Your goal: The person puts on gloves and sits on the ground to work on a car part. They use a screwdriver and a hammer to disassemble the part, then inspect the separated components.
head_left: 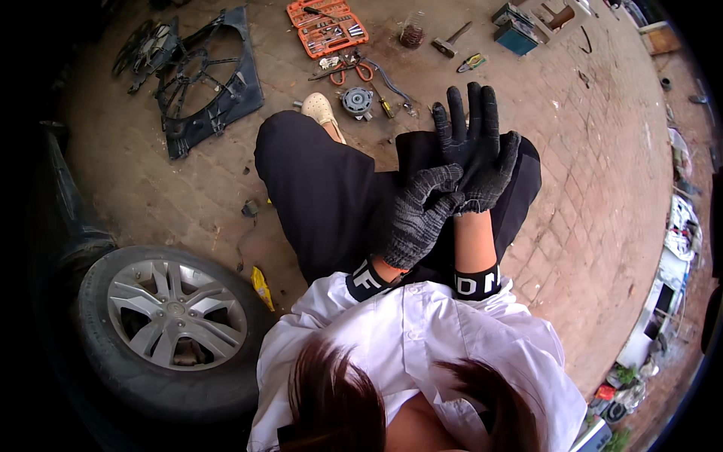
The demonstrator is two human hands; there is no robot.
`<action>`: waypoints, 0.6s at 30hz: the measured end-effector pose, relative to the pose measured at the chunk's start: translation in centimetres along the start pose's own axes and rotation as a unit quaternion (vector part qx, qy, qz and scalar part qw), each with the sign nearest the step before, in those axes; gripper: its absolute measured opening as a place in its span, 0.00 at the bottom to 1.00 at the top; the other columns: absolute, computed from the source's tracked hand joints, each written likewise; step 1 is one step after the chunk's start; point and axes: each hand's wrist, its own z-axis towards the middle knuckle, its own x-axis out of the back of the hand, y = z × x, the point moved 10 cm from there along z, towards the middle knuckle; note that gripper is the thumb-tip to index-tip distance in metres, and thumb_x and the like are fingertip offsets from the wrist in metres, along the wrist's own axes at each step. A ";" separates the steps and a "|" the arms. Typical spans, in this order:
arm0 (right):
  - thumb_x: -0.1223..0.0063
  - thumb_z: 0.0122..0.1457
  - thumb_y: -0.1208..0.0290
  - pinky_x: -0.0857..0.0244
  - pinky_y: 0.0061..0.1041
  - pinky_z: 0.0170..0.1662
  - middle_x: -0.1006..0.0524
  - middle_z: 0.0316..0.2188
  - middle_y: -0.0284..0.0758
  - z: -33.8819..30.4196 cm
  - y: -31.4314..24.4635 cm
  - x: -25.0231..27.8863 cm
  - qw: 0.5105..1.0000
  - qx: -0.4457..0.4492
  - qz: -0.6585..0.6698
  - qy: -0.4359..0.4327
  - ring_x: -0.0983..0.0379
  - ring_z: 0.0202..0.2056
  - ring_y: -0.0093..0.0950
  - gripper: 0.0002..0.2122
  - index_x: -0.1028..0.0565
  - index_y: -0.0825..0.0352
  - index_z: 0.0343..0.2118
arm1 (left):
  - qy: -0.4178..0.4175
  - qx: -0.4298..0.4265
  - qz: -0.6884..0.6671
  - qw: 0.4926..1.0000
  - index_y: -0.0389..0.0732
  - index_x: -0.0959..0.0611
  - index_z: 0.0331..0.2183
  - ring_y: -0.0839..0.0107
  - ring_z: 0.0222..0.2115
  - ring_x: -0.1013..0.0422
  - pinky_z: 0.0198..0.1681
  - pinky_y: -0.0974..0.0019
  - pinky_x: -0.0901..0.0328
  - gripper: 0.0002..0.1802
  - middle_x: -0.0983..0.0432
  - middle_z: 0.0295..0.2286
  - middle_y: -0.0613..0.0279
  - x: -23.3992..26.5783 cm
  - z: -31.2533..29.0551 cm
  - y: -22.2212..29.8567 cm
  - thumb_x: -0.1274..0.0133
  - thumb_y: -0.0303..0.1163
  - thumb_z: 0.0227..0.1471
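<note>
Paving [580, 203] lies open rightward; wheel [176, 309] blocks left.

Car repair workshop, looks like: wheel [177, 310], fan frame [248, 84], orange toolbox [329, 32], hammer [450, 42] out on brick paving [561, 226].

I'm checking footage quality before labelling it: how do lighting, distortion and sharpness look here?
Head view: diffuse light, soft shadows, no strong glare; brick paving bends toward the rim; the tyre darkens toward the black border; the gloved left hand and right hand look fairly sharp; the right-edge clutter looks squeezed, fine detail lost.
</note>
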 end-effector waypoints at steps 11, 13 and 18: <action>0.58 0.54 0.45 0.57 0.41 0.61 0.59 0.62 0.46 -2.6 1.7 -2.6 0.986 -0.096 0.132 -0.031 0.58 0.62 0.41 0.39 0.57 0.65 0.61 | -0.040 0.073 -0.033 0.996 0.40 0.35 0.51 0.73 0.48 0.37 0.51 0.67 0.43 0.20 0.34 0.48 0.62 -2.2 3.4 -5.2 0.55 0.29 0.55; 0.61 0.56 0.45 0.50 0.42 0.58 0.55 0.61 0.49 -1.7 -0.1 -2.5 0.995 -0.054 0.050 -0.067 0.52 0.60 0.45 0.36 0.52 0.66 0.60 | 0.003 0.047 -0.232 0.972 0.40 0.35 0.51 0.71 0.48 0.37 0.50 0.68 0.41 0.20 0.37 0.50 0.61 -4.9 3.8 -7.7 0.56 0.28 0.56; 0.66 0.61 0.53 0.46 0.43 0.56 0.38 0.53 0.52 2.6 -6.0 2.1 0.929 0.145 -0.342 -0.005 0.39 0.52 0.45 0.26 0.39 0.72 0.51 | -0.175 0.201 -0.096 0.959 0.39 0.39 0.55 0.66 0.51 0.39 0.52 0.65 0.40 0.26 0.42 0.53 0.57 -7.4 4.2 -5.7 0.55 0.28 0.55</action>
